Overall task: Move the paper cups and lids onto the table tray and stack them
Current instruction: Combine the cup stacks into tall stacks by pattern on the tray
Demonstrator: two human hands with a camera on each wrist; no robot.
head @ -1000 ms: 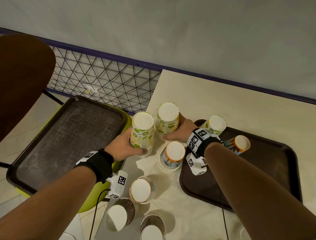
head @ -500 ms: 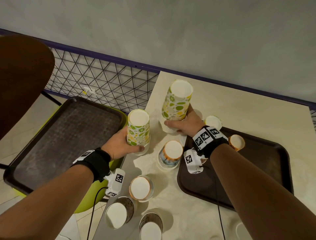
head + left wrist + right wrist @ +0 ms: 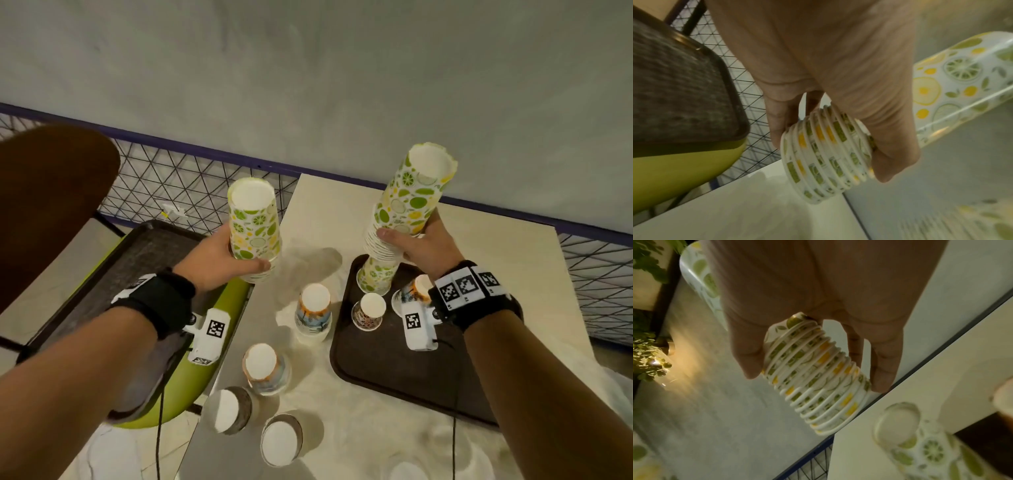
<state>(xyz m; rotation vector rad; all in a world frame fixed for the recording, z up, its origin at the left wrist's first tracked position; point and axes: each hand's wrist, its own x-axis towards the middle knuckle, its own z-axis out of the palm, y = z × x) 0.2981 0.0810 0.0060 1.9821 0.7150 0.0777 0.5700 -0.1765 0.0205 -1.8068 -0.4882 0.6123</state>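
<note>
My left hand (image 3: pixel 219 260) grips a stack of upside-down citrus-print cups (image 3: pixel 253 233) by its rims (image 3: pixel 826 154), held in the air over the table's left edge. In my right hand (image 3: pixel 424 246) is a taller citrus stack (image 3: pixel 407 205), gripped around its lower rims (image 3: pixel 818 378). It hangs tilted over the far left corner of the dark table tray (image 3: pixel 394 377). Directly under it, one citrus cup (image 3: pixel 375 277) stands upside down on that tray; whether they touch I cannot tell.
A small patterned cup (image 3: pixel 370 310) and another cup (image 3: pixel 411 294) stand on the table tray. Several upside-down cup stacks (image 3: pixel 313 311) (image 3: pixel 265 366) (image 3: pixel 227 409) stand on the table to its left. A second dark tray (image 3: pixel 102 274) lies on a green chair.
Both hands have lifted their citrus stacks off the table. The right stack has risen and moved right, over the citrus cup on the tray. The left stack has come up above the table edge.
</note>
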